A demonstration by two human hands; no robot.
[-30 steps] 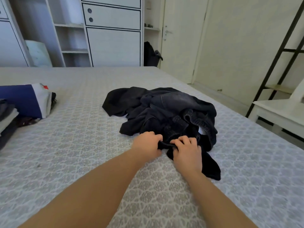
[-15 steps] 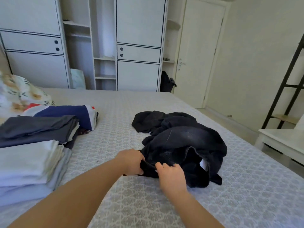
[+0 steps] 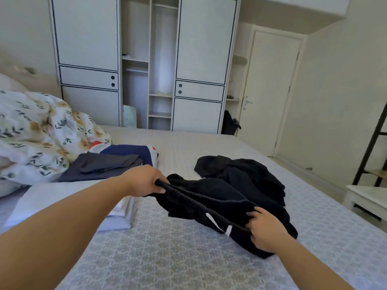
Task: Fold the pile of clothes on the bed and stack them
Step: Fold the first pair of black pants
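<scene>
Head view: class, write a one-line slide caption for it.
Both hands, left and right, stretch a black garment's waistband above the bed, beside folded clothes.

A white wardrobe (image 3: 144, 65) with dark-trimmed doors and open middle shelves stood behind the bed. A closed white door (image 3: 270, 91) was to its right, a black bag (image 3: 229, 122) between them. A floral duvet (image 3: 41, 130) lay bunched at left; a white desk (image 3: 366, 197) stood at right.
</scene>
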